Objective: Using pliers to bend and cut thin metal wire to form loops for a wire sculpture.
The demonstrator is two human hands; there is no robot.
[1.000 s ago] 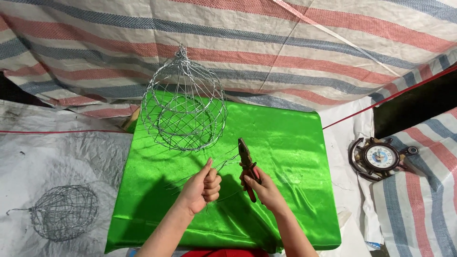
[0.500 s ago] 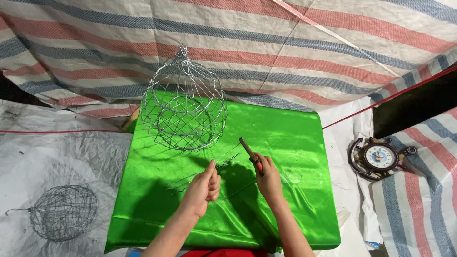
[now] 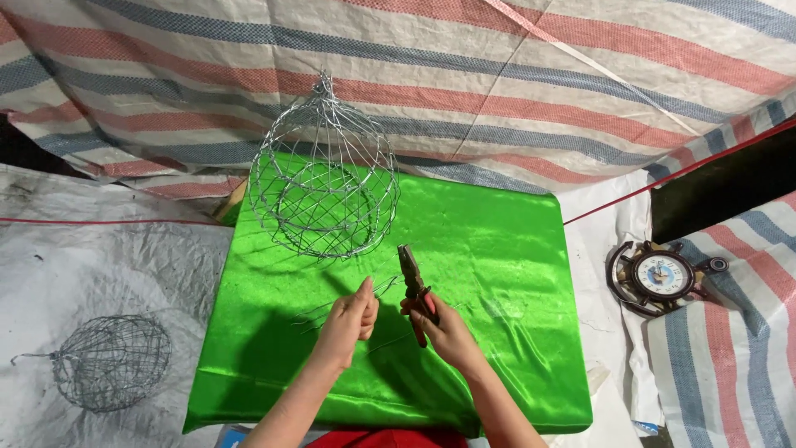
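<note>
Gripping pliers (image 3: 412,286) and wire (image 3: 383,286) beside hollow wire basket (image 3: 323,178).

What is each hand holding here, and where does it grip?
Right hand holds pliers by their red handles. Left hand pinches thin wire near one end.
</note>
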